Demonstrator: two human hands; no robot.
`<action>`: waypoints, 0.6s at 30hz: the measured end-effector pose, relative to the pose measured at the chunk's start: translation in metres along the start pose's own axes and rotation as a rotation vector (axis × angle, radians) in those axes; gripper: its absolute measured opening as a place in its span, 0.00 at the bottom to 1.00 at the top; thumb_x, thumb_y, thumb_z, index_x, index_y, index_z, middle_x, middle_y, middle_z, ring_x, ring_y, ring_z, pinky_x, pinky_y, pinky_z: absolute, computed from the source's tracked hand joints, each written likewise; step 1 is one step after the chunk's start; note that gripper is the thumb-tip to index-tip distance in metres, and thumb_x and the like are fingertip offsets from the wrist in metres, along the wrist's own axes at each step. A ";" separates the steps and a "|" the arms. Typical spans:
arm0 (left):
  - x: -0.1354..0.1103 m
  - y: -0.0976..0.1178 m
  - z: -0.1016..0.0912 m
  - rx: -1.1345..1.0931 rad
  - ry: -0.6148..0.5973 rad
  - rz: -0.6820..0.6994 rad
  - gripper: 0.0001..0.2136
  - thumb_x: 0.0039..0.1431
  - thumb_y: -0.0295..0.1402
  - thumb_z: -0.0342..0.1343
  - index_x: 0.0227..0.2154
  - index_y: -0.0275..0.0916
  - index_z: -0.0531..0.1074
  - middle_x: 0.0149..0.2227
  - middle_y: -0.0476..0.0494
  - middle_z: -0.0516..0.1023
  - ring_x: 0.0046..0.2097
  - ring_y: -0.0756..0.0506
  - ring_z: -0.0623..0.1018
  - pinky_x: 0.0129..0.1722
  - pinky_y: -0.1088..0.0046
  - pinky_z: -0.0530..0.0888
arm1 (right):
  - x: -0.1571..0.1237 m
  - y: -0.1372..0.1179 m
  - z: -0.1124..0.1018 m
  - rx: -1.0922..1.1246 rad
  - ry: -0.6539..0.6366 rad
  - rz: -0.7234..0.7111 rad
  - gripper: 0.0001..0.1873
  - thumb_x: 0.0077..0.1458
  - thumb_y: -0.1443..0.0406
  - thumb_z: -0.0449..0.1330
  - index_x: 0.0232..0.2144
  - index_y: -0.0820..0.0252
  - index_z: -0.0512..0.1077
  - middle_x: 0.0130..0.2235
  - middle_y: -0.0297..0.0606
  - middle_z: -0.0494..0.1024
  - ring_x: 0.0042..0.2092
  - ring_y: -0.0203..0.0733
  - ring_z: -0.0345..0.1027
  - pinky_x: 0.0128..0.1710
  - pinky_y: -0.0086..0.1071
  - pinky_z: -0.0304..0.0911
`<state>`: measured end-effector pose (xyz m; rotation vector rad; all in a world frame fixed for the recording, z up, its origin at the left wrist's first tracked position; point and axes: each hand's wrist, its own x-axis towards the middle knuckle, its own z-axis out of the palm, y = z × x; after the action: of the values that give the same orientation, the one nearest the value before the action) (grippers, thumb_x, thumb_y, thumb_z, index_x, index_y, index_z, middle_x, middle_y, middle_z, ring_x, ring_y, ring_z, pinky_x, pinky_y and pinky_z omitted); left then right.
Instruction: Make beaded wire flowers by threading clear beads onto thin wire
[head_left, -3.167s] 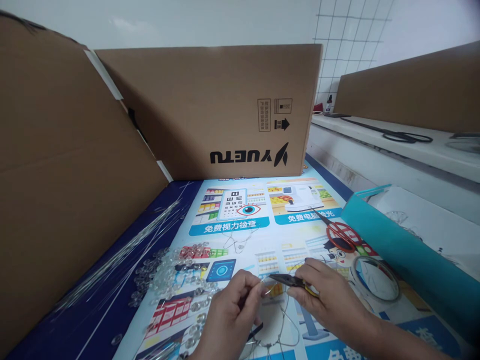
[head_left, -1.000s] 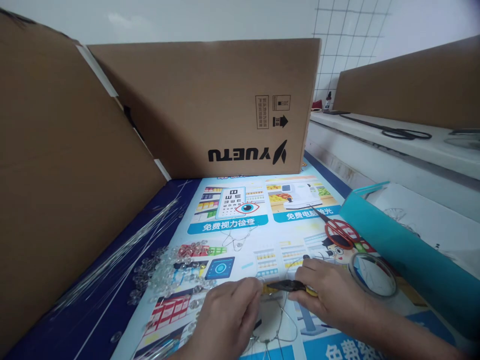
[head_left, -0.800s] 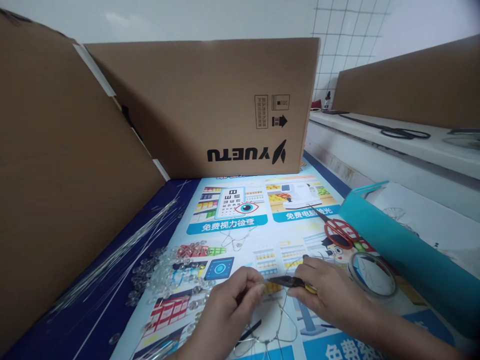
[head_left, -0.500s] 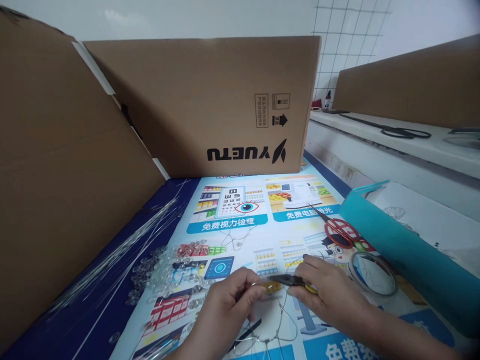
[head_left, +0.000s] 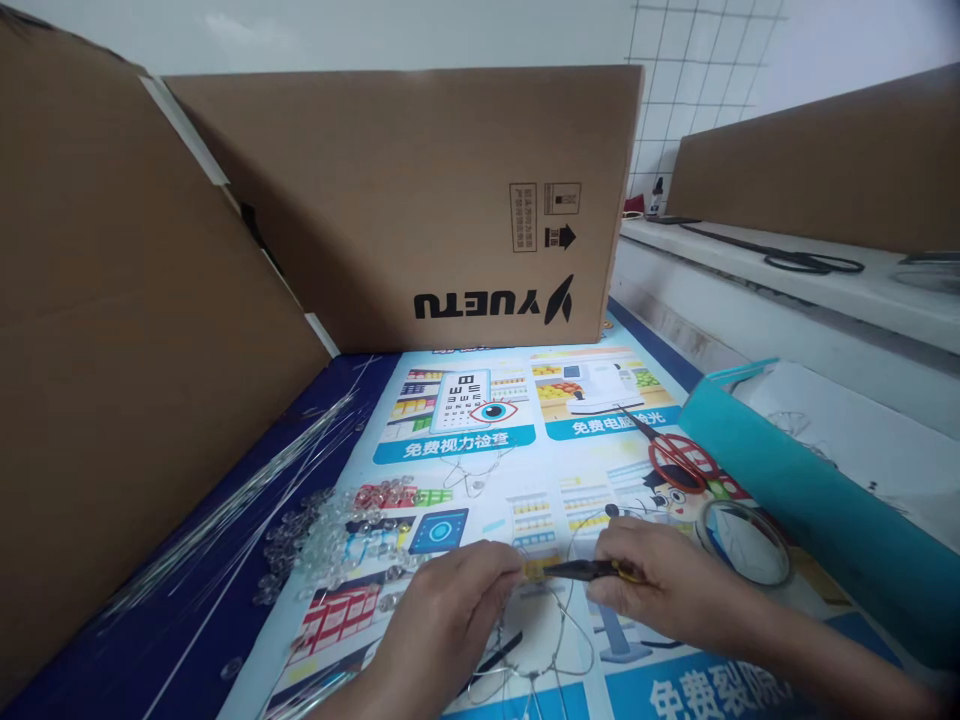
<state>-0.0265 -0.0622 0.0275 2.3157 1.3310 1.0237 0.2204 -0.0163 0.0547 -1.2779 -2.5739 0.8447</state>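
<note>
The right hand (head_left: pixel 641 568) has dark-nosed pliers (head_left: pixel 589 570) in its grip, their tip pointing at the left hand (head_left: pixel 469 590), whose fingers are pinched together just beside it; what they hold is too small to tell. Below, a looped wire piece (head_left: pixel 533 676) lies on a printed sheet (head_left: pixel 457 505). Clear beads (head_left: pixel 322 545) are scattered left of the hands. Red-handled scissors (head_left: pixel 655 436) and a tape roll (head_left: pixel 784 560) lie right, near a teal box (head_left: pixel 802 505).
</note>
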 end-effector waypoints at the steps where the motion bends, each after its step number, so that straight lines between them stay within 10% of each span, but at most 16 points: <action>1: 0.000 0.000 0.000 -0.006 0.003 0.021 0.06 0.61 0.26 0.48 0.34 0.41 0.69 0.28 0.50 0.76 0.28 0.50 0.75 0.27 0.78 0.69 | 0.000 0.000 0.000 -0.002 -0.014 -0.008 0.15 0.56 0.53 0.55 0.29 0.58 0.69 0.32 0.35 0.72 0.35 0.40 0.64 0.29 0.28 0.52; 18: 0.001 -0.002 -0.001 0.051 -0.076 0.136 0.07 0.61 0.25 0.47 0.33 0.40 0.68 0.26 0.48 0.75 0.26 0.46 0.75 0.25 0.74 0.68 | 0.002 0.004 0.002 -0.006 -0.093 -0.071 0.19 0.56 0.50 0.54 0.27 0.59 0.68 0.28 0.33 0.71 0.31 0.37 0.63 0.27 0.27 0.49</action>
<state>-0.0282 -0.0608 0.0278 2.4859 1.1985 0.9411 0.2210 -0.0140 0.0510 -1.1674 -2.6775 0.9042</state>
